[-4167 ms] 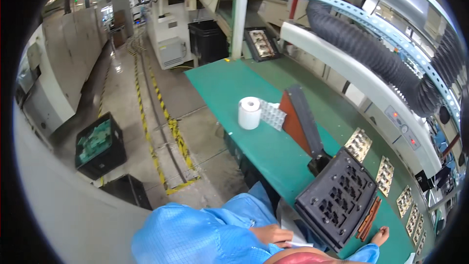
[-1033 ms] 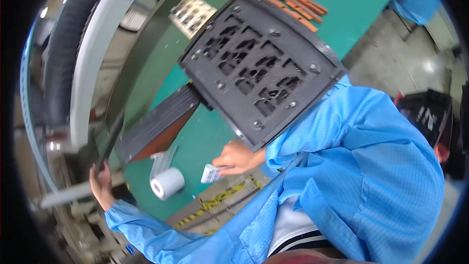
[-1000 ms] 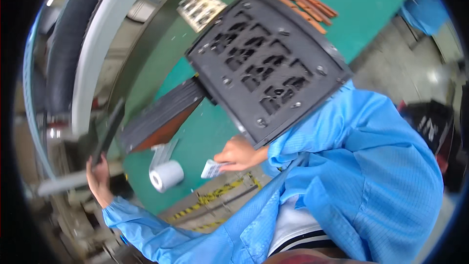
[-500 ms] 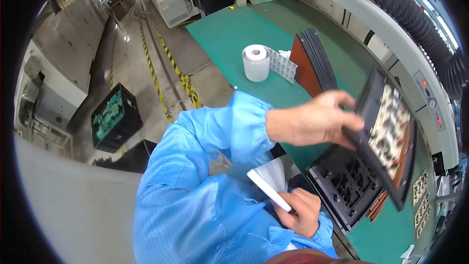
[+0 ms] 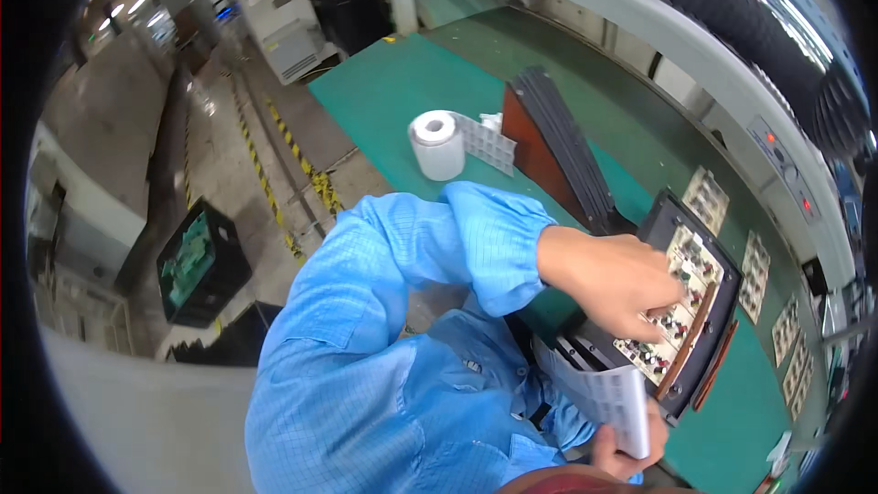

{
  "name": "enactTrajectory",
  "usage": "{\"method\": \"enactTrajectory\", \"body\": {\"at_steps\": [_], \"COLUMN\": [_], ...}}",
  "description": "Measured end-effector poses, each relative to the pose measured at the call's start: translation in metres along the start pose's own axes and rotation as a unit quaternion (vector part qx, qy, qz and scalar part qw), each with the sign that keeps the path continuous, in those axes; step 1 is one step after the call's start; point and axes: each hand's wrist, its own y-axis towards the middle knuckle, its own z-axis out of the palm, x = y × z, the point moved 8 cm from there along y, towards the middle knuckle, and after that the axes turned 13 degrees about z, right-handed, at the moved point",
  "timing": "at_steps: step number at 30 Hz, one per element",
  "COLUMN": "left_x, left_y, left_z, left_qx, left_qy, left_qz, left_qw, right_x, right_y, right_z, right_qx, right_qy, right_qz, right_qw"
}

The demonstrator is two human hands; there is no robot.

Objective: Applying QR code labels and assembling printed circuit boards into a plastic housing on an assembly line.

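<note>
My left hand (image 5: 622, 285) reaches over a circuit board panel (image 5: 690, 261) crowded with small parts. Its fingers are bent and drawn together at the board; whatever they pinch, if anything, is hidden. The panel sits in a black tray (image 5: 724, 316) with a brown strip (image 5: 688, 343) lying along it. Beside the tray's near edge, my right hand (image 5: 631, 446) is closed on a folded white label sheet (image 5: 624, 402), which covers part of the tray's lower left corner.
A white label roll (image 5: 439, 148) with an unrolled strip stands on the green bench mat (image 5: 380, 82). Stacked black trays with a brown side (image 5: 562, 142) lean nearby. More circuit boards (image 5: 755, 276) lie along the right. A black bin of green pieces (image 5: 203, 261) stands on the floor.
The tray with the circuit boards, tilted in my left hand before, now lies flat on the bench. My left hand has moved onto the boards. My right hand has moved right with the label sheet.
</note>
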Motion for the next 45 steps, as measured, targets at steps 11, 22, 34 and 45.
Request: {"method": "enactTrajectory", "body": {"at_steps": [11,22,34,45], "left_x": [0.034,0.031,0.028,0.007], "left_y": [0.03,0.017,0.01,0.01], "left_z": [0.031,0.042,0.044,0.047], "left_qx": [-0.148,-0.099,-0.096,-0.043], "left_qy": [-0.493,-0.396,-0.387,-0.329], "left_qz": [0.001,0.012,-0.002,0.079], "left_qw": [0.857,0.913,0.917,0.94], "right_x": [0.007,-0.021,-0.028,-0.011], "right_y": [0.072,0.069,0.059,0.07], "right_z": [-0.029,-0.032,-0.06,-0.048], "right_qx": [-0.002,0.043,0.017,-0.017], "right_qy": [0.013,0.102,0.12,0.073], "right_qz": [0.106,0.191,0.139,0.146], "right_qw": [0.994,0.975,0.983,0.986]}}
